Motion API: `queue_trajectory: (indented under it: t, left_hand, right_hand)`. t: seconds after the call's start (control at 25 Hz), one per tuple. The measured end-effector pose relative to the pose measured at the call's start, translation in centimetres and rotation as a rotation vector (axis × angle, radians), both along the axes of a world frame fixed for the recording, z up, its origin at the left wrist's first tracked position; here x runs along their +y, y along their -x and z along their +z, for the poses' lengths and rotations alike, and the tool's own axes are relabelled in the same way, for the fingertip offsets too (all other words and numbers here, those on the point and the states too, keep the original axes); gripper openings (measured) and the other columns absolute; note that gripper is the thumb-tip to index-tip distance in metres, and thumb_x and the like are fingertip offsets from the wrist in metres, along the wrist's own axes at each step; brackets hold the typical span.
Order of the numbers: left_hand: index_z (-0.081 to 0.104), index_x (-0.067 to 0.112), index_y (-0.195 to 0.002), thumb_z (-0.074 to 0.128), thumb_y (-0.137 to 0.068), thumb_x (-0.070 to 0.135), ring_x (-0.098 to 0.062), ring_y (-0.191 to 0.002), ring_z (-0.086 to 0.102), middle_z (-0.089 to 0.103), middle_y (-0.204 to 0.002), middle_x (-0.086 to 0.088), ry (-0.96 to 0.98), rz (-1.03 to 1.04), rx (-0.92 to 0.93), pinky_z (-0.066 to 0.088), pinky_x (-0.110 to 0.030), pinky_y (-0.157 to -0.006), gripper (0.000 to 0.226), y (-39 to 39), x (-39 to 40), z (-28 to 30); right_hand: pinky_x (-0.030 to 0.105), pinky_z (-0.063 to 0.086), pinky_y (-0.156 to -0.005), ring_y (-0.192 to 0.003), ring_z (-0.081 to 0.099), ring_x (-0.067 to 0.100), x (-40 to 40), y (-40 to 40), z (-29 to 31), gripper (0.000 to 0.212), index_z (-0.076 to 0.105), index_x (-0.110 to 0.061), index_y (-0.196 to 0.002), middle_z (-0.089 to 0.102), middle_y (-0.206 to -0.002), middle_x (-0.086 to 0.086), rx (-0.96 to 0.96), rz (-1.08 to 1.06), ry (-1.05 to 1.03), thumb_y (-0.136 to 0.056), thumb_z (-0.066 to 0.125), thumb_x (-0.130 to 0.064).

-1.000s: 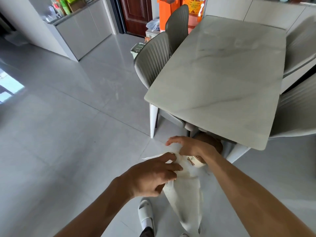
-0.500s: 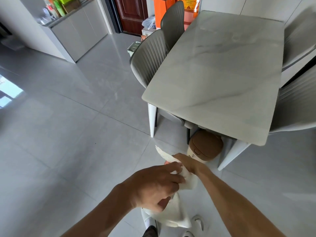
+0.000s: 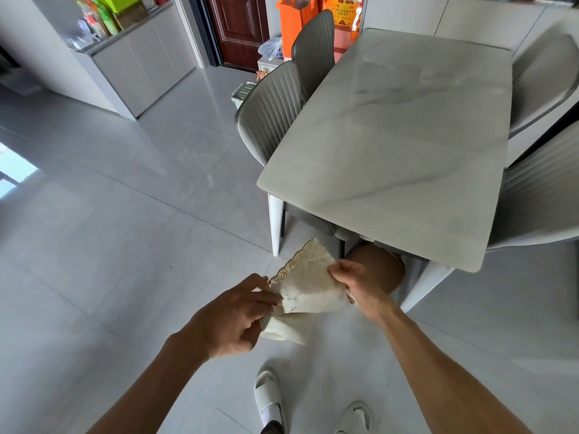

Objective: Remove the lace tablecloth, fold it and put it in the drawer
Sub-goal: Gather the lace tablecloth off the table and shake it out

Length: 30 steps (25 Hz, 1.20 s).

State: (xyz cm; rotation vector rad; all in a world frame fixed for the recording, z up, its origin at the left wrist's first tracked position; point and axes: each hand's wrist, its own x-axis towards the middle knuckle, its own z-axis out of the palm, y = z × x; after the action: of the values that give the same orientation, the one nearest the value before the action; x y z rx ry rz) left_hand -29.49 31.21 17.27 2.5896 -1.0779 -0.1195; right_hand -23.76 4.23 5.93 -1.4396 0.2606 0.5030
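The cream lace tablecloth (image 3: 308, 285), with a gold scalloped edge, is folded into a small bundle held in the air in front of me, just off the near corner of the marble table (image 3: 401, 145). My left hand (image 3: 233, 317) pinches its left edge with fingers and thumb. At the bundle's right edge my right hand (image 3: 357, 285) grips it with curled fingers. A fold of the cloth hangs below my left hand. No drawer is in view.
Grey chairs (image 3: 272, 108) stand along the table's left and right sides. A brown-lidded pot (image 3: 376, 267) sits on the floor under the table's near end. A grey cabinet (image 3: 141, 61) stands far left. My white slippers (image 3: 268, 399) are on the tiled floor below.
The long hanging cloth has been gathered upward into a compact fold. My hands have moved apart, now holding opposite edges, and a lace corner sticks up between them.
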Motion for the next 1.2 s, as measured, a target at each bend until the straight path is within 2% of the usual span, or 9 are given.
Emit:
queue_trajectory:
  t: [0.16, 0.28, 0.36, 0.48, 0.6, 0.76, 0.92, 1.04, 1.2]
  left_hand:
    - [0.079, 0.014, -0.097, 0.073, -0.063, -0.004, -0.015, -0.108, 0.050, 0.075, -0.107, 0.008, 0.017, 0.106, 0.012, 0.055, -0.027, -0.086, 0.039, -0.3, 1.9, -1.8]
    - [0.077, 0.019, -0.096, 0.061, -0.071, -0.006, -0.014, -0.103, 0.059, 0.074, -0.106, 0.007, 0.100, 0.279, 0.157, 0.053, -0.038, -0.095, 0.039, -0.5, 3.4, -2.1]
    - [0.073, 0.030, -0.097, 0.057, -0.076, 0.000, -0.009, -0.098, 0.065, 0.072, -0.105, 0.010, 0.233, 0.471, 0.199, 0.053, -0.038, -0.097, 0.039, -1.2, 3.2, -1.4]
    - [0.061, 0.039, -0.110, 0.077, -0.081, 0.023, -0.005, -0.101, 0.065, 0.067, -0.112, 0.016, 0.530, 0.624, 0.142, 0.053, -0.023, -0.091, 0.037, -3.3, 0.6, 0.5]
    - [0.058, 0.041, -0.119, 0.082, -0.074, 0.038, -0.003, -0.112, 0.061, 0.065, -0.120, 0.021, 0.630, 0.535, 0.335, 0.048, -0.024, -0.097, 0.051, -5.1, -2.3, 1.3]
    - [0.048, 0.034, -0.138, 0.082, -0.076, 0.037, -0.003, -0.127, 0.051, 0.054, -0.135, 0.026, 0.669, 0.438, 0.419, 0.043, -0.023, -0.104, 0.071, -5.9, -5.4, 0.1]
    - [0.061, 0.037, -0.120, 0.079, -0.081, 0.023, -0.004, -0.115, 0.060, 0.066, -0.118, 0.024, 0.768, 0.446, 0.404, 0.047, -0.030, -0.102, 0.046, -6.6, -7.2, -0.3]
    - [0.072, 0.028, -0.097, 0.074, -0.082, 0.034, -0.008, -0.093, 0.068, 0.073, -0.094, 0.010, 0.853, 0.476, 0.456, 0.049, -0.026, -0.085, 0.016, -6.8, -7.8, -0.5]
    - [0.066, 0.027, -0.108, 0.079, -0.077, 0.031, -0.007, -0.096, 0.069, 0.072, -0.100, 0.009, 0.872, 0.486, 0.527, 0.052, -0.020, -0.084, 0.034, -5.8, -8.0, -1.3]
  right_hand:
    - [0.017, 0.034, -0.058, -0.059, 0.042, 0.006, 0.9, -0.8, 2.8, 0.028, 0.061, -0.004, -0.071, 0.049, -0.063, 0.002, -0.297, 0.016, 0.134, -0.097, 0.062, -0.012]
    - [0.019, 0.034, -0.056, -0.056, 0.040, 0.005, 1.7, -1.5, 5.1, 0.028, 0.063, -0.017, -0.068, 0.049, -0.057, -0.011, -0.431, 0.048, 0.132, -0.095, 0.066, -0.012]
    - [0.023, 0.033, -0.056, -0.056, 0.040, 0.006, 2.1, -2.0, 6.6, 0.022, 0.067, -0.015, -0.073, 0.049, -0.056, -0.009, -0.508, 0.123, 0.237, -0.095, 0.067, -0.018]
    - [0.023, 0.028, -0.052, -0.053, 0.034, 0.004, 2.3, -2.3, 8.9, 0.020, 0.067, -0.032, -0.075, 0.042, -0.055, -0.009, -0.587, 0.251, 0.383, -0.095, 0.064, -0.028]
    - [0.026, 0.029, -0.053, -0.056, 0.034, 0.007, 1.9, -2.6, 11.9, 0.025, 0.063, -0.030, -0.071, 0.038, -0.058, -0.006, -0.603, 0.254, 0.377, -0.096, 0.061, -0.027]
    - [0.027, 0.032, -0.056, -0.060, 0.041, 0.013, 0.7, -2.9, 15.4, 0.037, 0.064, -0.009, -0.079, 0.050, -0.066, 0.019, -0.625, 0.335, 0.397, -0.095, 0.057, -0.041]
    - [0.017, 0.033, -0.054, -0.056, 0.042, 0.005, -0.4, -2.8, 17.1, 0.030, 0.063, -0.010, -0.072, 0.050, -0.058, -0.003, -0.622, 0.297, 0.339, -0.098, 0.059, -0.024]
    - [0.015, 0.031, -0.051, -0.052, 0.038, 0.003, -0.8, -2.8, 16.9, 0.034, 0.059, -0.011, -0.065, 0.046, -0.054, -0.010, -0.594, 0.251, 0.316, -0.098, 0.060, -0.022]
    - [0.010, 0.030, -0.050, -0.048, 0.036, 0.000, -1.0, -2.7, 16.6, 0.034, 0.060, -0.020, -0.063, 0.045, -0.049, -0.015, -0.574, 0.187, 0.314, -0.097, 0.061, -0.021]
